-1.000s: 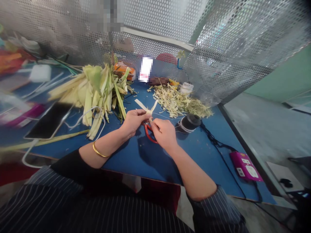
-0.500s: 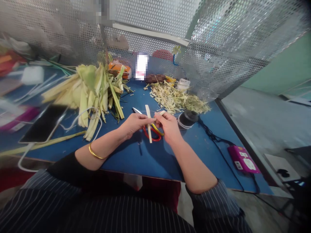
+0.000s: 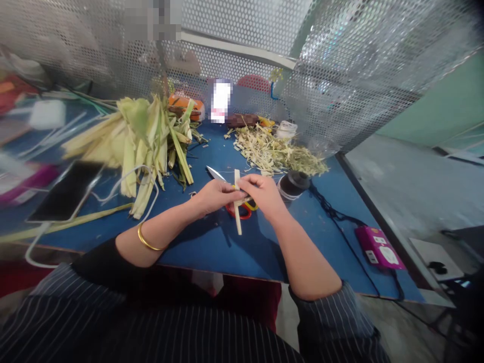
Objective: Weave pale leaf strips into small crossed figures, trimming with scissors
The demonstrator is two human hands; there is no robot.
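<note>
A pale leaf strip (image 3: 237, 218) stands nearly upright between my hands above the blue table (image 3: 212, 247). My left hand (image 3: 214, 195) pinches the strip from the left, fingers closed on it. My right hand (image 3: 264, 194) grips the same strip from the right, fingers curled. Under my hands lie red-handled scissors (image 3: 235, 209), their blade (image 3: 215, 173) pointing away to the left.
A heap of green-yellow leaves (image 3: 143, 138) lies to the left, leaf scraps (image 3: 278, 154) behind. A black thread spool (image 3: 294, 182) sits right of my hands. A phone (image 3: 66, 191) with a white cable, a pink power strip (image 3: 378, 247) and perforated metal screens surround the work.
The strip has turned from a crossed, spread shape to nearly upright between my hands. Both hands rose slightly off the scissors and closed together on it.
</note>
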